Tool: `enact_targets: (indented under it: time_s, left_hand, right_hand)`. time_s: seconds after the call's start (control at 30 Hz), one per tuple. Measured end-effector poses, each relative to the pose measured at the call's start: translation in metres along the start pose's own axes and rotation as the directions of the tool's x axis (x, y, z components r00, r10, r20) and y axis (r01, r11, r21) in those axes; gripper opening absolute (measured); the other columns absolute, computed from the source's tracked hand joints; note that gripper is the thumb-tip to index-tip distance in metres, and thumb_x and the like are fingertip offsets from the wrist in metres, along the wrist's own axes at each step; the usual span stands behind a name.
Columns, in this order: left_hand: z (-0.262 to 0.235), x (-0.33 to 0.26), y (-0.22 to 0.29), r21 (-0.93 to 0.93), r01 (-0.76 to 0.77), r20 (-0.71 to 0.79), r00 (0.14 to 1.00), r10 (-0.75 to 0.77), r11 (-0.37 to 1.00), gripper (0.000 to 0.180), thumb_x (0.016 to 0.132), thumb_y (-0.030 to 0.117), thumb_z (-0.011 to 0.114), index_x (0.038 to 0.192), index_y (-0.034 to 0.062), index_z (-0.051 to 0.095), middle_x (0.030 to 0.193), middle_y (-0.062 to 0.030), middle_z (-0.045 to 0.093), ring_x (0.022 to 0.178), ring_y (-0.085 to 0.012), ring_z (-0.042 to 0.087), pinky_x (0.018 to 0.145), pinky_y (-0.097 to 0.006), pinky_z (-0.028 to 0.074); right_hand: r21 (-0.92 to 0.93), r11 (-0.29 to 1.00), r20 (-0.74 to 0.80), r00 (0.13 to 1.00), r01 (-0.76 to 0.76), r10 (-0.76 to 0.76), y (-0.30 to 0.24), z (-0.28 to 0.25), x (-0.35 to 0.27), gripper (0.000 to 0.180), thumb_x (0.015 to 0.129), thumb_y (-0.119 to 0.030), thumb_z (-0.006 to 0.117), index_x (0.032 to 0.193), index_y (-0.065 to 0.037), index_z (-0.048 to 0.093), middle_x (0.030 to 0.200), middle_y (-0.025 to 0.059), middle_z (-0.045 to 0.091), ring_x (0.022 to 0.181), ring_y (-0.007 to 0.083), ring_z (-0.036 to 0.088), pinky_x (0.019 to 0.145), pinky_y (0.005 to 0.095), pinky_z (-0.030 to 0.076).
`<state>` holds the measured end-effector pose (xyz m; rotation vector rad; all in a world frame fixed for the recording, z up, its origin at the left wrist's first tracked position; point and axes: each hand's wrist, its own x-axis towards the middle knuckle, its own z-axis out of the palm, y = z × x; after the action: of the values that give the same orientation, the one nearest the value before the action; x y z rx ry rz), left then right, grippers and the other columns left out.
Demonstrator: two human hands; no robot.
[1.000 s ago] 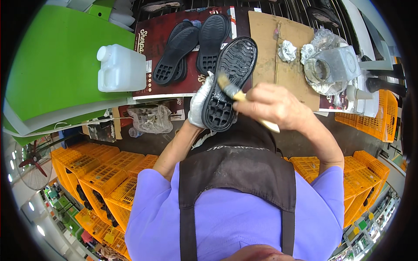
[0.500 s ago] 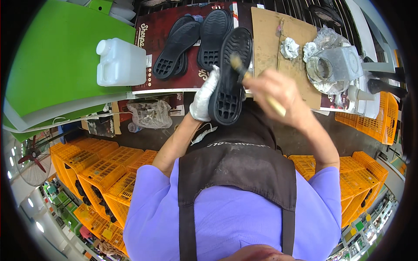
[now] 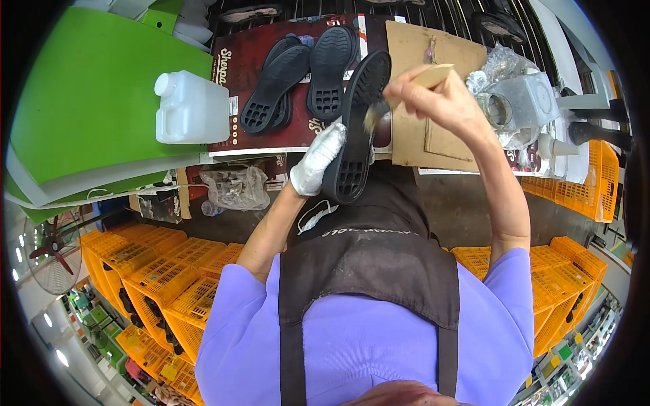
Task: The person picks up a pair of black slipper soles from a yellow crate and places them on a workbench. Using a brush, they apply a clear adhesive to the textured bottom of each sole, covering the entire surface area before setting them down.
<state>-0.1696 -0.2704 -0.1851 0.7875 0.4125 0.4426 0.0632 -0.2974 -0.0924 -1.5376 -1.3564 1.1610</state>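
Note:
My left hand (image 3: 317, 161), in a white glove, grips a black shoe sole (image 3: 355, 145) by its left edge and holds it over the table's front edge. The sole's hollow grid end points toward me. My bare right hand (image 3: 440, 98) is closed around the wooden handle of a brush (image 3: 374, 116). Its bristles are at the sole's right side, near the middle; whether they touch is hard to tell. Left of the held sole, more black soles (image 3: 277, 78) lie overlapping, and another pile of soles (image 3: 332, 68) is beside them.
A white plastic jug (image 3: 194, 108) stands on the left beside a green surface (image 3: 101, 88). On the right are brown cardboard (image 3: 413, 142), a clear plastic container (image 3: 531, 101) and a white nozzle bottle (image 3: 558, 147). Orange crates (image 3: 169, 271) stand behind me on both sides.
The brush has moved from the sole's upper middle down to its right side, and my right hand has risen, tilting the handle upward. The held sole sits slightly lower in view.

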Motion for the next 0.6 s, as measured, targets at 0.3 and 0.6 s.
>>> enact_targets:
  time_s: [0.3,0.6]
  left_hand:
    - [0.005,0.002,0.000,-0.504,0.136,0.172,0.984,-0.055,0.853,0.048,0.100,0.040,0.028,0.129,0.0064,0.045,0.112,-0.0099,0.060,0.093,-0.0216,0.061,0.084,-0.035,0.050]
    - [0.025,0.004,0.001,-0.532,0.031,0.105,0.994,0.029,0.846,0.054,0.100,0.042,0.024,0.131,0.0016,0.041,0.115,-0.0198,0.057,0.101,-0.0285,0.060,0.089,-0.043,0.049]
  right_hand:
    - [-0.525,0.546,0.214,0.722,0.653,-0.658,0.022,0.024,-0.024,0.033,0.072,-0.005,0.065,0.105,-0.005,0.059,0.074,0.0080,0.050,0.068,0.0254,0.055,0.059,0.0366,0.047]
    - [-0.207,0.801,-0.048,0.812,0.562,-0.582,-0.004,-0.012,-0.084,0.016,0.074,-0.002,0.064,0.090,-0.002,0.067,0.071,0.0089,0.063,0.061,0.0218,0.059,0.055,0.0306,0.046]
